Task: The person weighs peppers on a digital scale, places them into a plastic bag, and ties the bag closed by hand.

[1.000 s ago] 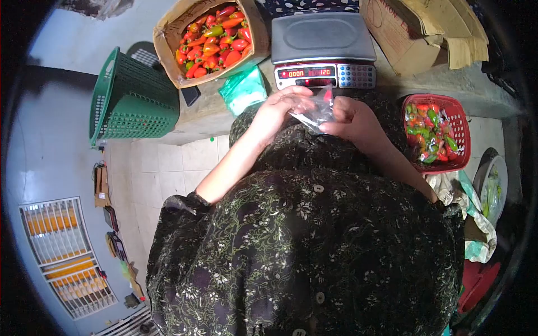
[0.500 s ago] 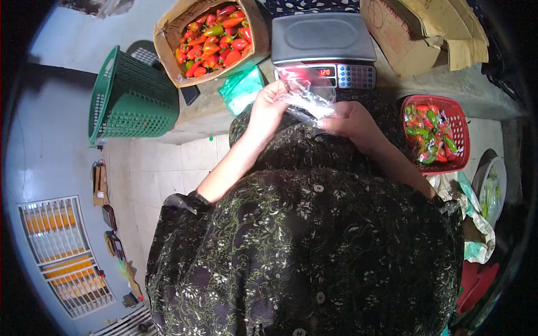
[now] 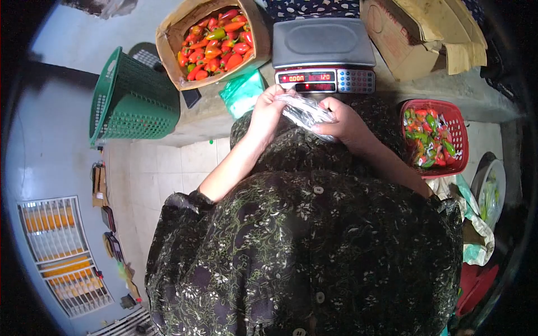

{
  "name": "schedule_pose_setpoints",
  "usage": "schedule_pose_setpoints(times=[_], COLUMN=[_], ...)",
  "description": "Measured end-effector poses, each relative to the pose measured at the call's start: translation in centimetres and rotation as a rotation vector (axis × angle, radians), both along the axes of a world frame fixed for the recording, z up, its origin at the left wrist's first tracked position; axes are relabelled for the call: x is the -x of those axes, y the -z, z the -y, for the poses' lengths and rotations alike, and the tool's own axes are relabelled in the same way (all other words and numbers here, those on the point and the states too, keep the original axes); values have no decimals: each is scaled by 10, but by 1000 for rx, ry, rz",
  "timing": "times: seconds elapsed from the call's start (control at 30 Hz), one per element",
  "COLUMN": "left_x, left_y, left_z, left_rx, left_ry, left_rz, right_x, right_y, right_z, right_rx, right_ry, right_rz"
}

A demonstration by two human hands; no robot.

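While your left hand [image 3: 265, 115] pinches one end of the clear plastic bag [image 3: 305, 113], your right hand [image 3: 344, 123] grips the other end, and the bag is between them over your lap [image 3: 305, 148]. It looks very light, thin and floppy, and maybe slippery, so it is best pinched by its edges. A hard tug could rip it. Far left, you have a barred window [image 3: 66, 255] in a pale blue wall [image 3: 50, 157]. Next come a green plastic basket [image 3: 143, 106], then a grey counter [image 3: 203, 115] with a cardboard box [image 3: 261, 42] of mostly red peppers [image 3: 216, 47], a green plastic bag [image 3: 242, 94] and a digital scale [image 3: 324, 43]. Farther right, a red plastic basket [image 3: 462, 134] holds red and green peppers [image 3: 428, 137].
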State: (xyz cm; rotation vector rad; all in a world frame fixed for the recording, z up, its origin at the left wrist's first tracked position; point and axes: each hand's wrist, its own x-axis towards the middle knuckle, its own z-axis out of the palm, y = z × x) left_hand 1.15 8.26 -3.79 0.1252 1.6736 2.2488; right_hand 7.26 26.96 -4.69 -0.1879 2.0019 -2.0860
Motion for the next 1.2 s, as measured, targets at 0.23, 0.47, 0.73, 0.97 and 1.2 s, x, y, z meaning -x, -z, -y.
schedule_pose_setpoints(times=[0.23, 0.47, 0.73, 0.97, 1.2], left_x=[-36, 19, 9, 30, 140], left_y=[-32, 4, 4, 11, -26], left_z=[-12, 8, 27, 38, 79], left_rx=[76, 1104, 660, 875, 953], left_ry=[716, 120, 434, 592, 42], left_rz=[188, -357, -721, -661, -740], right_x=[16, -10, 43, 49, 56], right_y=[37, -2, 45, 117, 148], right_z=[-18, 13, -37, -29, -35], right_rx=[-342, -539, -510, 70, 133], right_ry=[349, 144, 222, -99, -308], right_rz=[-209, -602, -575, 95, 494])
